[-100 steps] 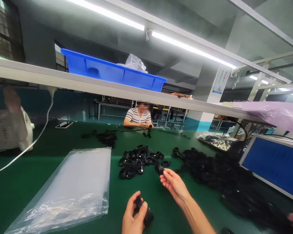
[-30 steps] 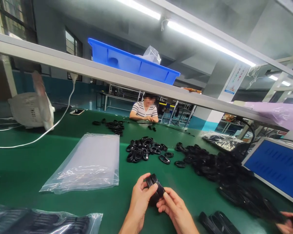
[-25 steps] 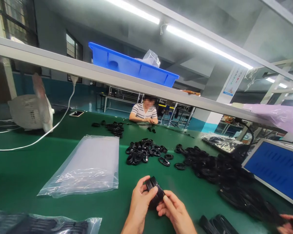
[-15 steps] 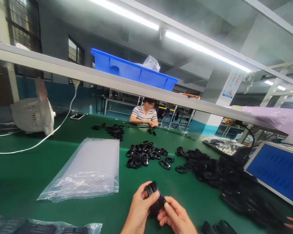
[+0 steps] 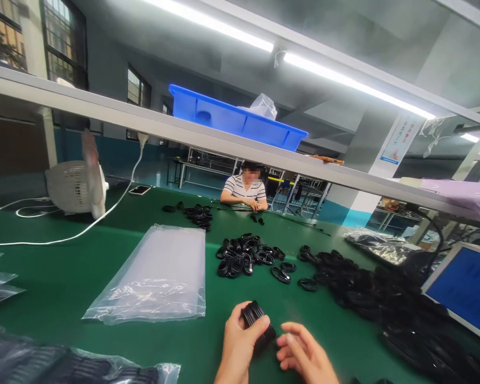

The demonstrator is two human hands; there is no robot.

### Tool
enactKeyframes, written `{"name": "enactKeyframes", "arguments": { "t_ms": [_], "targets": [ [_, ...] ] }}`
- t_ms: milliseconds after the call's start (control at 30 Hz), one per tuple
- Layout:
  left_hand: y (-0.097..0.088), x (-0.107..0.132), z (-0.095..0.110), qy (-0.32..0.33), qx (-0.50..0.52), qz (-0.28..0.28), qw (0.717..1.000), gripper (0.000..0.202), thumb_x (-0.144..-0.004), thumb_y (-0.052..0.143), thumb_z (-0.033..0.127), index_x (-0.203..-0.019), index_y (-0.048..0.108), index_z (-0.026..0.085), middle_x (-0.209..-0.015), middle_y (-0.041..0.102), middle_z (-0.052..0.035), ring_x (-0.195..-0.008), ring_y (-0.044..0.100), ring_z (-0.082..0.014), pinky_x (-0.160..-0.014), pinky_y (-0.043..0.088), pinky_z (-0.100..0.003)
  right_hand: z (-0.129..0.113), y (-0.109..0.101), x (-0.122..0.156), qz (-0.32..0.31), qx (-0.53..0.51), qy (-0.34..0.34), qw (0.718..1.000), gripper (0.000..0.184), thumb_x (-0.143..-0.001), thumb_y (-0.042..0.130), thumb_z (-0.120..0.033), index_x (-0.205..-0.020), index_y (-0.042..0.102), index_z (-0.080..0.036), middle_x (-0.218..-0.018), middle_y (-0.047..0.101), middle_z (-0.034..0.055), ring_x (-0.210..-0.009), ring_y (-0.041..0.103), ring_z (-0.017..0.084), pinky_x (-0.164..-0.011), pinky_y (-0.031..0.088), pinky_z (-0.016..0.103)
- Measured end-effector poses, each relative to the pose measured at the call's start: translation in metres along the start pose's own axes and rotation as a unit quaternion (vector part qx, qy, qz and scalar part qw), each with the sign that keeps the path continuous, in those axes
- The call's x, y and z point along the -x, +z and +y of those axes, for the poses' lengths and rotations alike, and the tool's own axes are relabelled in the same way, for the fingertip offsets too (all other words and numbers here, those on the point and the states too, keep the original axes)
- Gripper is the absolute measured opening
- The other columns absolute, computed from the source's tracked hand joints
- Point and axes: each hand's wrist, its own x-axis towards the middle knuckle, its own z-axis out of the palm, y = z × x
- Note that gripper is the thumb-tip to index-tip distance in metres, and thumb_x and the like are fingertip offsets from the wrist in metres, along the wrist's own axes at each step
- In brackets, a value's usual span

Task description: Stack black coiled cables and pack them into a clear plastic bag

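Observation:
Near the front of the green table, my left hand grips a stack of coiled black cables, thumb across its near side. Just right of the stack is my right hand, apart from it, fingers loosely curled and parted with nothing in them. Beyond my hands lies a pile of coiled black cables, with a few single coils beside it. A larger heap of black cables spreads to the right. Left of my hands, clear plastic bags lie in a flat stack.
Filled plastic bags lie at the front left. A white fan, its cord and a phone sit at the back left. A blue-screened monitor stands right. A shelf with a blue bin crosses above; a person sits opposite.
My right hand has let go of the cable stack and moved slightly right, its fingers loosening. My left hand keeps its hold. The view has turned a little to the left.

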Motion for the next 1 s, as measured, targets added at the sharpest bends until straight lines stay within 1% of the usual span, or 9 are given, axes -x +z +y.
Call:
{"name": "enactKeyframes", "arguments": {
  "t_ms": [100, 167, 300, 400, 533, 667, 767, 833, 1000],
  "targets": [
    [0.003, -0.002, -0.003, 0.030, -0.003, 0.035, 0.999, 0.054, -0.048, 0.081, 0.032, -0.094, 0.059, 0.014, -0.075, 0.068, -0.0056, -0.072, 0.061, -0.0185, -0.065, 0.048, -0.025, -0.006, -0.010, -0.015, 0.057, 0.063, -0.025, 0.996, 0.045, -0.066, 0.066, -0.056, -0.086, 0.058, -0.016, -0.070, 0.062, 0.0047, -0.059, 0.059, 0.016, -0.054, 0.049, 0.029],
    [0.004, -0.002, -0.004, 0.039, -0.006, 0.050, 0.998, 0.052, -0.048, 0.079, 0.030, -0.093, 0.059, 0.014, -0.075, 0.068, -0.0053, -0.071, 0.062, -0.0187, -0.064, 0.048, -0.025, -0.014, -0.007, -0.030, 0.057, 0.123, -0.043, 0.990, 0.043, -0.067, 0.063, -0.057, -0.080, 0.057, -0.016, -0.066, 0.059, 0.0034, -0.055, 0.057, 0.015, -0.050, 0.047, 0.028],
    [0.004, -0.003, -0.005, 0.053, -0.011, 0.075, 0.996, 0.051, -0.049, 0.078, 0.028, -0.095, 0.058, 0.014, -0.080, 0.069, -0.0073, -0.075, 0.063, -0.0200, -0.067, 0.049, -0.025, -0.036, 0.019, -0.069, 0.010, 0.285, -0.086, 0.955, 0.028, -0.076, 0.047, -0.045, -0.075, 0.054, -0.018, -0.067, 0.056, 0.0017, -0.058, 0.057, 0.015, -0.053, 0.048, 0.027],
    [0.000, -0.006, -0.005, 0.062, -0.011, 0.098, 0.993, 0.052, -0.050, 0.078, 0.028, -0.097, 0.058, 0.014, -0.083, 0.070, -0.0082, -0.077, 0.064, -0.0204, -0.070, 0.049, -0.026, -0.050, 0.044, -0.099, 0.004, 0.337, -0.100, 0.936, 0.019, -0.078, 0.042, -0.033, -0.079, 0.055, -0.020, -0.067, 0.056, 0.0002, -0.058, 0.058, 0.015, -0.053, 0.046, 0.025],
    [-0.004, -0.008, -0.002, 0.061, 0.004, 0.124, 0.990, 0.053, -0.052, 0.078, 0.030, -0.098, 0.058, 0.014, -0.084, 0.070, -0.0087, -0.077, 0.065, -0.0207, -0.069, 0.049, -0.025, -0.060, 0.062, -0.138, 0.058, 0.402, -0.109, 0.907, 0.014, -0.077, 0.045, -0.018, -0.077, 0.059, -0.022, -0.074, 0.060, 0.0016, -0.077, 0.059, 0.018, -0.069, 0.043, 0.027],
    [-0.007, -0.008, 0.001, 0.057, 0.018, 0.129, 0.990, 0.053, -0.052, 0.078, 0.030, -0.098, 0.057, 0.013, -0.086, 0.069, -0.0096, -0.080, 0.065, -0.0213, -0.071, 0.050, -0.026, -0.055, 0.062, -0.169, 0.122, 0.438, -0.057, 0.889, 0.012, -0.078, 0.052, -0.012, -0.069, 0.058, -0.018, -0.073, 0.060, 0.0041, -0.087, 0.057, 0.021, -0.079, 0.040, 0.033],
    [-0.008, -0.009, 0.001, 0.061, 0.023, 0.133, 0.989, 0.053, -0.053, 0.077, 0.028, -0.099, 0.055, 0.013, -0.087, 0.069, -0.0102, -0.081, 0.064, -0.0217, -0.074, 0.050, -0.027, -0.039, 0.060, -0.182, 0.131, 0.416, 0.005, 0.900, 0.007, -0.081, 0.058, -0.019, -0.076, 0.058, -0.015, -0.078, 0.060, 0.0019, -0.080, 0.057, 0.016, -0.075, 0.045, 0.033],
    [-0.009, -0.010, 0.001, 0.065, 0.023, 0.134, 0.989, 0.052, -0.054, 0.076, 0.027, -0.099, 0.055, 0.012, -0.088, 0.069, -0.0106, -0.081, 0.064, -0.0218, -0.074, 0.050, -0.028, -0.028, 0.058, -0.183, 0.125, 0.372, 0.040, 0.919, 0.013, -0.084, 0.056, -0.026, -0.084, 0.058, -0.013, -0.082, 0.060, 0.0006, -0.073, 0.058, 0.013, -0.068, 0.048, 0.030],
    [-0.009, -0.008, 0.007, 0.043, 0.015, 0.120, 0.992, 0.056, -0.051, 0.080, 0.027, -0.100, 0.055, 0.013, -0.090, 0.068, -0.0106, -0.085, 0.064, -0.0228, -0.077, 0.049, -0.029, -0.017, 0.039, -0.155, 0.080, 0.179, 0.056, 0.979, 0.009, -0.077, 0.059, -0.021, -0.080, 0.057, -0.013, -0.068, 0.060, -0.0002, -0.057, 0.057, 0.011, -0.062, 0.051, 0.028]
  ]
}}
